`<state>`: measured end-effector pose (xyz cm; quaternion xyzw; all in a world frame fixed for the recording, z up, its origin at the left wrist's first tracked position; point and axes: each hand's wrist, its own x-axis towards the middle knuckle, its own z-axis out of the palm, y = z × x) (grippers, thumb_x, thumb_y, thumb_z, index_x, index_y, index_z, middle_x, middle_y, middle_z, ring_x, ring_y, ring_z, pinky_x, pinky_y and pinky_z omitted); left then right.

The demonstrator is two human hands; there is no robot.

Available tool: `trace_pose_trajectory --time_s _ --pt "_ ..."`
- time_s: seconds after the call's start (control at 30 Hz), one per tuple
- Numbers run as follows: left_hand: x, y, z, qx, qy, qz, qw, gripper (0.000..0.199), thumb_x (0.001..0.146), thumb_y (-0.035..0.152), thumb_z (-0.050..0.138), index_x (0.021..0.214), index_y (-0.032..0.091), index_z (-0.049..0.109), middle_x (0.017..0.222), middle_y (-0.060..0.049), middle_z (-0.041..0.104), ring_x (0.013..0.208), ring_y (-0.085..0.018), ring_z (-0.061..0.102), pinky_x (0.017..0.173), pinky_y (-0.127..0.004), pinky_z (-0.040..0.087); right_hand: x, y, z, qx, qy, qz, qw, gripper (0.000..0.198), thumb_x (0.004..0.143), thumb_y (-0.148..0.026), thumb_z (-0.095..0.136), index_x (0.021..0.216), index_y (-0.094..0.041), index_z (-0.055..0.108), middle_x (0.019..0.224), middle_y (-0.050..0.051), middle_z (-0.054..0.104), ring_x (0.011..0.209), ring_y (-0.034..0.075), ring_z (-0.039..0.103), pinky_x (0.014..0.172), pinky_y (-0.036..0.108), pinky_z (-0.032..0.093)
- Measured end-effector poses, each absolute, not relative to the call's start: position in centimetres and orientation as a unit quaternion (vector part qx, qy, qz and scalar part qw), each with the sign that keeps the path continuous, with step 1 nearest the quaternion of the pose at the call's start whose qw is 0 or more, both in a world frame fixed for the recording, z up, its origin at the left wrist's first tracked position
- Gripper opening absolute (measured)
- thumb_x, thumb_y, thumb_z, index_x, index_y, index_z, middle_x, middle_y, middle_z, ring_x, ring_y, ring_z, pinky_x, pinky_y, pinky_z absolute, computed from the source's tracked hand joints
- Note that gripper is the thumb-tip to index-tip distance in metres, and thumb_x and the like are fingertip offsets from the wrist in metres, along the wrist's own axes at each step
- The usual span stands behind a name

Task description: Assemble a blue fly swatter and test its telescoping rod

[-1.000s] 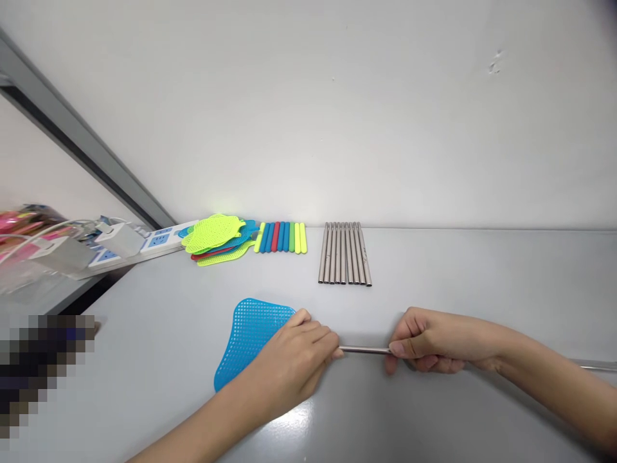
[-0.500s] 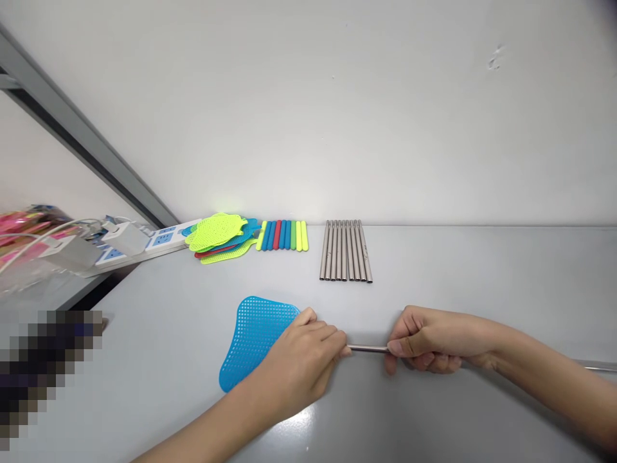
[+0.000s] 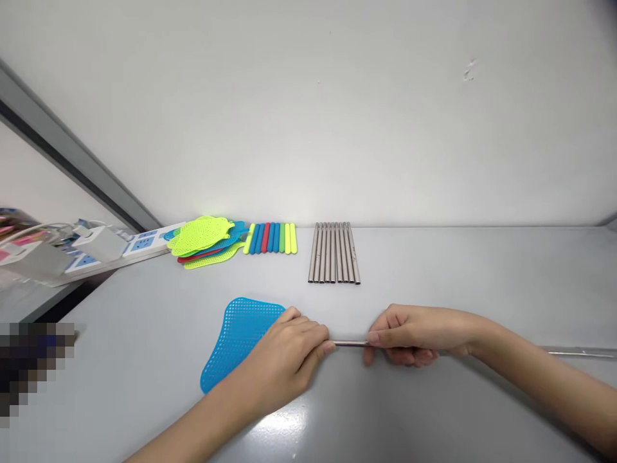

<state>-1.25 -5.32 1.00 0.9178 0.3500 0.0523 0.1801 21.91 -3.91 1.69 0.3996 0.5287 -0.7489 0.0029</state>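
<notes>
A blue mesh fly swatter head (image 3: 234,337) lies on the grey table. My left hand (image 3: 295,352) is closed over its narrow end, which the fingers hide. A thin metal tube (image 3: 351,343) runs from my left fingers to my right hand (image 3: 407,334). My right thumb and fingers pinch this tube, with the other fingers curled below. How the tube meets the swatter head is hidden under my left hand.
Behind my hands lie a row of metal tubes (image 3: 333,254), several coloured handles (image 3: 270,238) and a stack of mesh swatter heads (image 3: 205,236). A power strip (image 3: 144,244) with plugs stands at left. A shiny clear strip (image 3: 578,352) lies at right.
The camera has turned slightly right, so everything sits further left in the picture. Both hands keep their grip, and my left thumb now shows along the tube.
</notes>
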Motion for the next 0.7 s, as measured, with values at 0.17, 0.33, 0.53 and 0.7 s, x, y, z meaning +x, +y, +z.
trace_pose_trajectory --time_s 0.17,0.33,0.53,0.7 --pt "-1.6 -4.8 1.2 0.915 0.357 0.064 0.177 0.03 0.09 0.027 0.026 0.067 0.017 0.044 0.065 0.003 0.052 0.062 -0.011 0.043 0.068 -0.029 0.028 22.7 -3.2 2.0 0.395 0.599 -0.697 -0.007 0.033 0.08 -0.043 0.046 0.086 -0.013 0.058 0.061 0.0 0.052 0.041 0.004 0.038 0.036 0.016 0.027" --pt "-2.4 -3.9 0.8 0.911 0.376 0.073 0.151 0.029 0.09 0.028 0.028 0.069 0.017 0.045 0.066 0.002 0.052 0.065 -0.012 0.045 0.069 -0.029 0.029 24.2 -2.4 2.0 0.42 0.65 -0.633 -0.002 0.032 0.075 -0.045 0.052 0.08 -0.014 0.055 0.065 0.001 0.054 0.046 0.006 0.044 0.04 0.017 0.031" --pt "-3.2 -3.0 0.3 0.904 0.408 0.083 0.094 0.028 0.089 0.03 0.029 0.07 0.017 0.045 0.065 0.002 0.049 0.064 -0.013 0.044 0.071 -0.03 0.028 26.3 -1.9 1.6 0.461 0.677 -0.574 -0.003 0.033 0.074 -0.047 0.053 0.068 -0.015 0.052 0.058 -0.002 0.048 0.047 0.006 0.039 0.046 0.02 0.031" --pt "-3.3 -2.9 0.3 0.907 0.403 0.069 0.099 0.029 0.09 0.03 0.027 0.07 0.017 0.044 0.065 0.003 0.049 0.064 -0.012 0.045 0.072 -0.03 0.028 26.8 -1.7 1.1 0.449 0.688 -0.57 -0.011 0.032 0.076 -0.046 0.049 0.073 -0.014 0.056 0.052 -0.004 0.041 0.043 0.006 0.035 0.044 0.021 0.028"
